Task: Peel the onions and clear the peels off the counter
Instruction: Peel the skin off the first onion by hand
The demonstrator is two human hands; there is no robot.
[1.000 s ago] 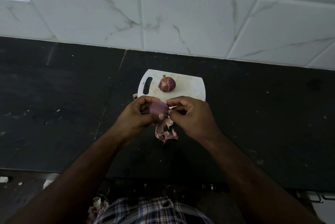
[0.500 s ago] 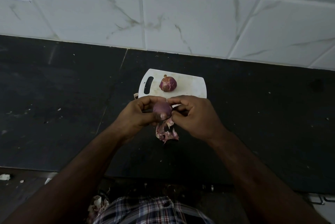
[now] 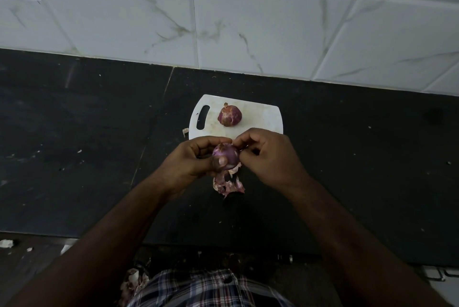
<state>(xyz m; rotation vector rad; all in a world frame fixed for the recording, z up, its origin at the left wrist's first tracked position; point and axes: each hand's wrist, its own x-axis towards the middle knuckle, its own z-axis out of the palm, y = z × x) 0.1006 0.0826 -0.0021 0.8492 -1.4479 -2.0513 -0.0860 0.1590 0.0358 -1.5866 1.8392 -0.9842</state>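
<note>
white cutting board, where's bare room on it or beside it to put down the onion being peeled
The white plastic cutting board is bare right of the unpeeled red onion. The black stone counter lies open to the board's right and left. It is crowded in front: both hands and the pile of pink peels.

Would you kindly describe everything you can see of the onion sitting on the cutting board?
The onion on the board is small, round and reddish-purple, with pale papery patches of dry skin still on it and a brownish tip pointing up and to the left. It rests alone on the white cutting board, right of the handle slot. Neither hand touches it.
</note>
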